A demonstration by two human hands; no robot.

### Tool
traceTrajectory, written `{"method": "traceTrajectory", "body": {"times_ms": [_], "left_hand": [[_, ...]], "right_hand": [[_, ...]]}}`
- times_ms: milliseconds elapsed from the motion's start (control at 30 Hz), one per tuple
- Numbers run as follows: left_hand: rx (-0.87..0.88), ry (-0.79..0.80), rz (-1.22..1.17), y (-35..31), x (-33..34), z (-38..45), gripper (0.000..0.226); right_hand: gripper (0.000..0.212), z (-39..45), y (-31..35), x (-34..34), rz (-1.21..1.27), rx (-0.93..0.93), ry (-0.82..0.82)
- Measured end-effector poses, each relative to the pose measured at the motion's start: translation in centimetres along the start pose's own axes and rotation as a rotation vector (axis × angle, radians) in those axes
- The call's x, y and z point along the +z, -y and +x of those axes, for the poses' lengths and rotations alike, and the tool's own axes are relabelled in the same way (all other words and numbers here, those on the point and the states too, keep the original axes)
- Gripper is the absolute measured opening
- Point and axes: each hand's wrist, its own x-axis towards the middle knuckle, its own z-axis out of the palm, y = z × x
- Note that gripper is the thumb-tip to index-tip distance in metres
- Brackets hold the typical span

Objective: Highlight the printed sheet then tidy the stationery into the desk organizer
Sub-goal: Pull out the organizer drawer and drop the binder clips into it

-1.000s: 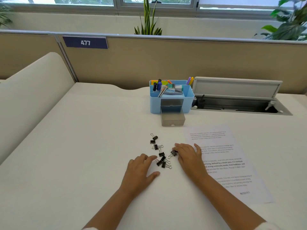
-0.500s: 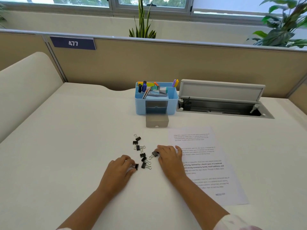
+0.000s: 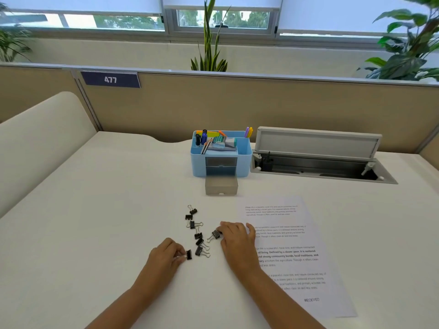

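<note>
On the bench (image 3: 95, 210), left hand (image 3: 164, 256) fingers pinching one binder clip (image 3: 188, 254); right hand (image 3: 235, 236) fingers touching another clip (image 3: 215, 234), which could skid away.

Black binder clips (image 3: 199, 233) with silvery wire handles lie on my white desk (image 3: 95, 222). The organizer (image 3: 221, 155), at centre frame, is pale blue, with a smoky grey drawer (image 3: 221, 186) before it. The sheet (image 3: 292, 252), lower right, is white with black print; no highlighter colour shows, as far as I can tell. The sign (image 3: 110, 79), upper left, is navy with white numerals.
</note>
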Motion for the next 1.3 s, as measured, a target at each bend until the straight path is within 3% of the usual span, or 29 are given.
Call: {"method": "traceTrajectory", "body": {"times_ms": [100,233,400,533,667,800,1033,1167,1300], "left_hand": [[-0.047,0.147,0.089,-1.0,-0.9,0.9,0.007],[-0.087,0.323,0.162,-2.1,-1.8,2.6,0.032],[-0.054,0.452,0.153,-2.3,-2.7,3.4,0.031],[-0.070,0.314,0.030,-3.3,-4.4,4.7,0.023],[-0.033,0.142,0.076,-5.5,-5.5,9.0,0.007],[-0.076,0.020,0.060,-7.3,-4.6,14.2,0.008],[-0.251,-0.003,0.076,-8.5,-1.4,20.0,0.017],[-0.158,-0.096,-0.030,-7.7,-0.9,19.7,0.021],[-0.117,-0.171,0.024,-5.5,-1.4,16.8,0.020]], "right_hand": [[0.044,0.0,-0.1,0.1,0.000,-0.001,-0.017],[0.045,0.0,-0.1,0.3,0.001,-0.005,-0.040],[0.045,0.0,-0.1,0.1,0.021,0.000,-0.036],[0.047,-0.1,-0.1,0.2,0.032,0.009,-0.012],[0.048,0.0,0.1,0.1,0.074,0.022,0.007],[0.047,0.0,0.1,-0.1,0.081,0.021,0.028],[0.046,0.1,0.1,-0.1,0.081,0.021,0.036],[0.041,0.1,0.1,0.0,0.100,0.024,0.011],[0.037,0.0,0.0,0.2,0.114,0.011,-0.002]]}}
